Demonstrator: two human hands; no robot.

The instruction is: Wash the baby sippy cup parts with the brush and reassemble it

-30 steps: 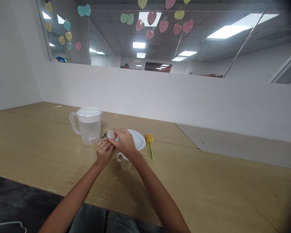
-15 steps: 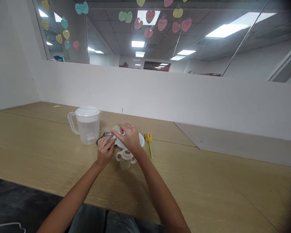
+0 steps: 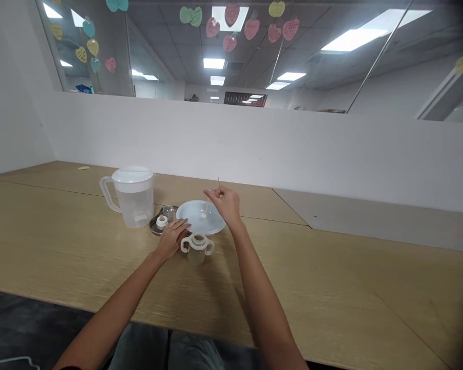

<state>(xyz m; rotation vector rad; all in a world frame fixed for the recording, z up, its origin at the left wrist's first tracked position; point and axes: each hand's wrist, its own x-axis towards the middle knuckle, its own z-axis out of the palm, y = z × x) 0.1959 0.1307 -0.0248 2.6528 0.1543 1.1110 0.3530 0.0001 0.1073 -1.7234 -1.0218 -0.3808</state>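
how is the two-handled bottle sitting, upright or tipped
The bottle is upright: its neck points up, the handles stick out both sides, and it stands on the table.

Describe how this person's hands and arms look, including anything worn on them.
The left hand and right hand are bare, with no gloves; no watch or bracelet shows on either wrist. Both forearms are uncovered, without sleeves, cables or visible markings. A sliver of dark cloth at the lower edge may be a sleeve end.
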